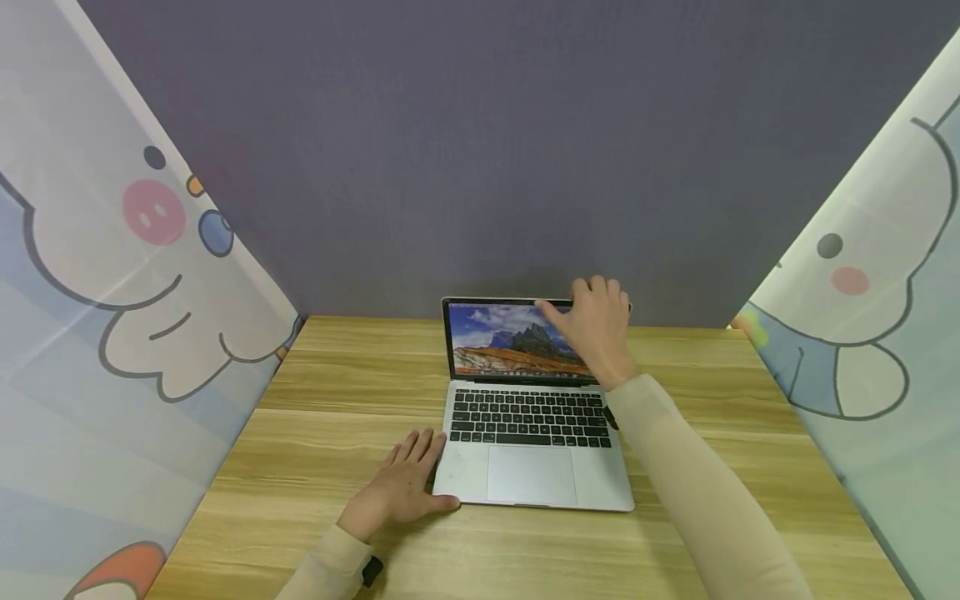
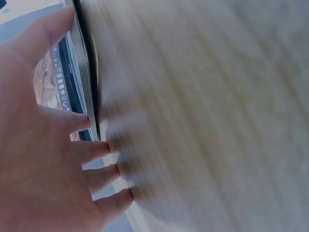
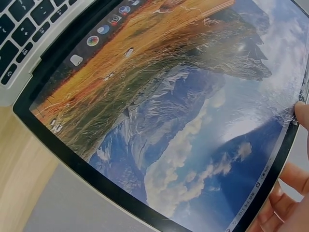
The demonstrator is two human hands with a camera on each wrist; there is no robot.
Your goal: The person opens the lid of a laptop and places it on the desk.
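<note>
A silver laptop (image 1: 531, 477) stands opened on the wooden table, its screen (image 1: 495, 342) lit with a mountain picture. At the upper right of that screen is my right hand (image 1: 600, 329); it pinches the top edge. In the right wrist view the thumb (image 3: 302, 114) lies on the front bezel and the other fingers sit behind the lid. My left hand (image 1: 401, 485) rests by the laptop's front left corner, fingers spread. Its thumb (image 2: 60, 24) touches the front edge, the index fingertip meets the left side, and the other fingertips (image 2: 126, 195) reach the tabletop.
The wooden table (image 1: 337, 375) extends to both sides of the laptop. Behind it rises a dark grey panel (image 1: 480, 150), close to the lid. Cartoon-printed sheets (image 1: 90, 333) flank the table left and right.
</note>
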